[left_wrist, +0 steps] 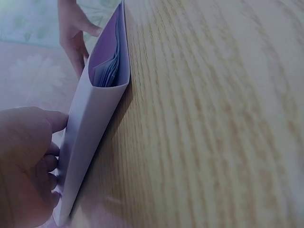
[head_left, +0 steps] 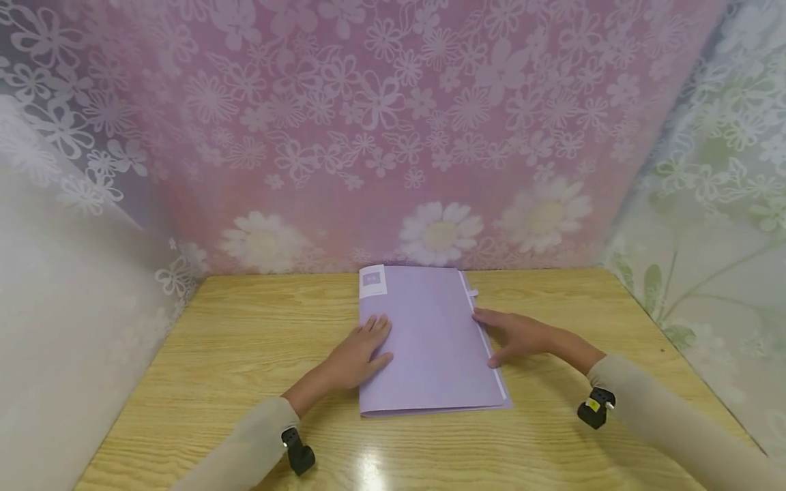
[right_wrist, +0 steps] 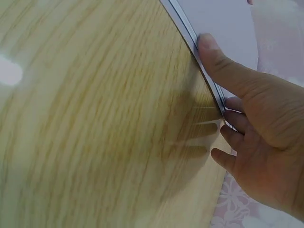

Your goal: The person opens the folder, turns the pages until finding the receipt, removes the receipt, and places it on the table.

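Observation:
A closed light purple folder (head_left: 430,341) lies on the wooden table, with a white label (head_left: 372,280) at its top left corner. My left hand (head_left: 359,354) rests on the folder's left side, fingers extended over the cover near the spine (left_wrist: 92,123). Against the opposite edge, my right hand (head_left: 518,334) touches the folder with thumb and fingertips spread apart along it. Up close, the right thumb (right_wrist: 209,45) lies on the cover's edge, and the other fingers are lightly bent beside it. From the left wrist, a stack of sheets (left_wrist: 109,71) shows inside the folder's open end.
The wooden table (head_left: 258,327) extends around the folder on both sides. Behind it hangs a pink floral curtain (head_left: 344,157), with pale patterned sheets at left and right. A small tab (head_left: 473,293) sticks out from the folder's right edge.

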The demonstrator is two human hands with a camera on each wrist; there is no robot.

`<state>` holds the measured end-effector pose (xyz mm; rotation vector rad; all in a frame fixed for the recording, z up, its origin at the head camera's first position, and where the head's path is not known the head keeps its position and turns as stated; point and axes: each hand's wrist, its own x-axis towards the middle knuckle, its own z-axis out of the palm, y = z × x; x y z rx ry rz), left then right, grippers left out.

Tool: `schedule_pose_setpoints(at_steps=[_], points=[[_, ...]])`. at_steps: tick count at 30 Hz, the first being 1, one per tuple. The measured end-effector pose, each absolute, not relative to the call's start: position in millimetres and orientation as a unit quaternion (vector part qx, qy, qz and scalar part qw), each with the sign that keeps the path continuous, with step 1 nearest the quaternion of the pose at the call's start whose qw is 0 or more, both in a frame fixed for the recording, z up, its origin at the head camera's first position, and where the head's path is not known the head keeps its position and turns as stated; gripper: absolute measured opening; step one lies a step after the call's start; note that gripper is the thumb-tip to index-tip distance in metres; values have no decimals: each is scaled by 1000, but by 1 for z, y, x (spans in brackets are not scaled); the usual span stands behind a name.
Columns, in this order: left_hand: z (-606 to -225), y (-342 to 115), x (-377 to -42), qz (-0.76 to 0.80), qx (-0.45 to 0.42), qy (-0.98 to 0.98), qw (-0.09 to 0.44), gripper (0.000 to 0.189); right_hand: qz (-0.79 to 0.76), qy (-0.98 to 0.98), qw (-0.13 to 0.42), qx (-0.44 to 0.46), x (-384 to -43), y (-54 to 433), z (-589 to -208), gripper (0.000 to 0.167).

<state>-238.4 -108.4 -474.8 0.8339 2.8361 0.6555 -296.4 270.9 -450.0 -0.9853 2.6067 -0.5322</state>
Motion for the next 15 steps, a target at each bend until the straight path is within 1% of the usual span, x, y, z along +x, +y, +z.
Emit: schedule_pose_setpoints(at_steps=[2, 5, 12, 15], points=[[-473, -107, -237, 205, 279, 936, 62, 65, -171, 909, 165, -343, -297, 273, -448, 111], [-469, -105, -236, 190, 285, 937, 61, 63, -148, 909, 167, -352, -297, 274, -447, 114], [-463, -98, -234, 158, 327, 931, 44, 53, -129, 910, 168, -355, -298, 272, -446, 115], [-464, -94, -232, 146, 330, 931, 47, 54, -124, 911, 171, -354, -298, 271, -447, 115]])
